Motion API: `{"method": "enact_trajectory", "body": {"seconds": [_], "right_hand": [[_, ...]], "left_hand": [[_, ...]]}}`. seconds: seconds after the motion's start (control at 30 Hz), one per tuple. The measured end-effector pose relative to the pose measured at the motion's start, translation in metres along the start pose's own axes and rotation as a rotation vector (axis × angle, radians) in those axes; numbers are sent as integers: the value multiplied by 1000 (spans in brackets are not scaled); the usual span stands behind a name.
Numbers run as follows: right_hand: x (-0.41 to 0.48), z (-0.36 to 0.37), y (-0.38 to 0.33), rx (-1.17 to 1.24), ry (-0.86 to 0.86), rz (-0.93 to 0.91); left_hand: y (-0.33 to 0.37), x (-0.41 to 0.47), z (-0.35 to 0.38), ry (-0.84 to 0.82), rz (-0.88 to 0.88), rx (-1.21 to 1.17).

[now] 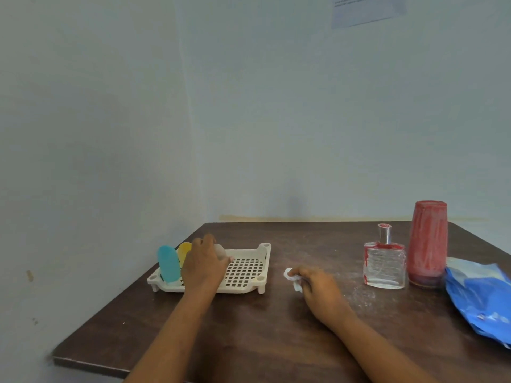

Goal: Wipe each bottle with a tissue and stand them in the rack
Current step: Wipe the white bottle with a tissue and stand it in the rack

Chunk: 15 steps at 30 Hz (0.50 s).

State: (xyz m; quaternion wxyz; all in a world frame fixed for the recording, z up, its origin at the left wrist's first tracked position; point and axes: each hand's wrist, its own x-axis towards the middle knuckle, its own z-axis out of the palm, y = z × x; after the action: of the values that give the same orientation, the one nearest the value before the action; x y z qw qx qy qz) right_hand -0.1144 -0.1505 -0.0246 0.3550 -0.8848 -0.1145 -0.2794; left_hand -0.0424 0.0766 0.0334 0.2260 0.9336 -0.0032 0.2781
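Note:
A cream plastic rack (249,269) sits on the left of the table. In it stand a blue bottle (168,263) and a yellow bottle (184,252). My left hand (203,265) is over the rack and grips a pale pinkish bottle (220,251), mostly hidden behind my fingers. My right hand (320,293) rests on the table to the right of the rack and pinches a crumpled white tissue (292,277). At the right stand a clear square glass bottle (384,268) with red smears and a tall red bottle (428,244).
A blue plastic tissue pack (481,294) lies at the right table edge. The dark wooden table (276,327) is pushed into a wall corner. White dust marks the tabletop near the glass bottle.

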Motion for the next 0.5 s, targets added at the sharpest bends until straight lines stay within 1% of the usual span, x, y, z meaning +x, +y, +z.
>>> {"method": "enact_trajectory", "body": {"seconds": [0.13, 0.5], "right_hand": [[-1, 0, 0, 8, 7, -2], [0, 1, 1, 24, 10, 7]], "left_hand": [[-1, 0, 1, 9, -9, -2], [-7, 6, -2, -10, 52, -31]]}}
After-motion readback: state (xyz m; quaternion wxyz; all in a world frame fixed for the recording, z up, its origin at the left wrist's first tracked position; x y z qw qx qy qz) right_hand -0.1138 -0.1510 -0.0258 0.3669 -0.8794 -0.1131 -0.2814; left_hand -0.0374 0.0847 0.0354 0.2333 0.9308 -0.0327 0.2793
